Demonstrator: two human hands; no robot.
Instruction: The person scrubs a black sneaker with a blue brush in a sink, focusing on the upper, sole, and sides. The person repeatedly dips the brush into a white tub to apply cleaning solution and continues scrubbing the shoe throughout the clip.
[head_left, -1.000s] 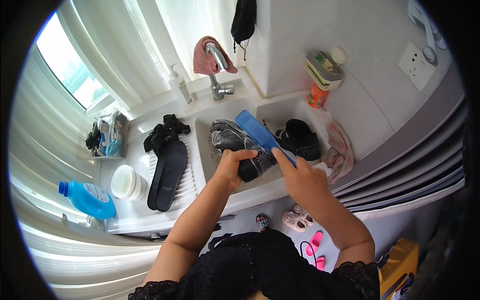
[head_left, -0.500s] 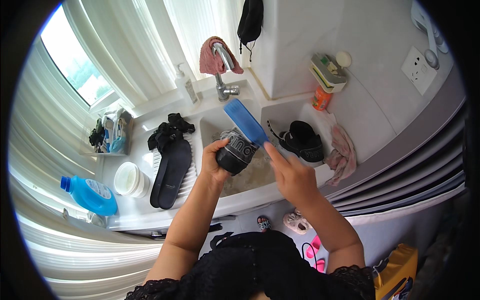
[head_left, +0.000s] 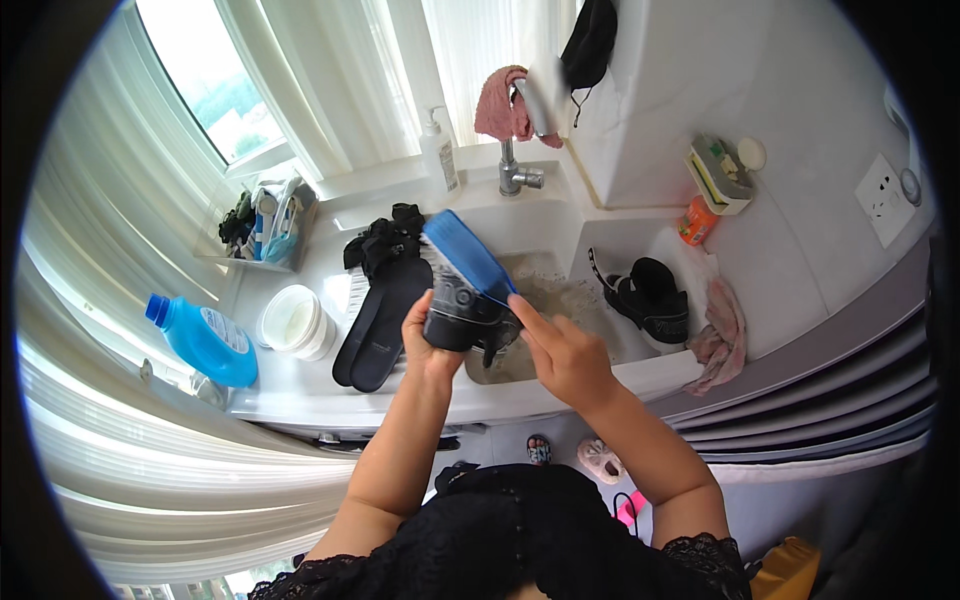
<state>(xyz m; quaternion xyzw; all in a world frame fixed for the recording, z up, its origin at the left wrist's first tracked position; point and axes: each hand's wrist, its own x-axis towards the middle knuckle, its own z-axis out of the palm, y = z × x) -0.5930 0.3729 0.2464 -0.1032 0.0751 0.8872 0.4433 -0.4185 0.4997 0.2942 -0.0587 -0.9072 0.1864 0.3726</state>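
Observation:
My left hand is wrapped round a black shoe with pale raised lettering, held up over the near left part of the sink. A blue scrubbing brush is gripped by its handle in my right hand, index finger stretched along it. Its pale bristles rest on the wet, foamy upper side of the shoe. Cloudy water lies in the basin below. To the right, the other black shoe sits on the sink's sloping side.
Left of the basin lie black insoles and bunched black fabric or laces. Beyond them stand a white tub, a blue detergent bottle and a clear box. A pink cloth hangs on the tap. A stained rag drapes the right edge.
The view has shifted, so the sink appears further right. The shoe has turned in my left hand, and the brush now lies further across its upper side.

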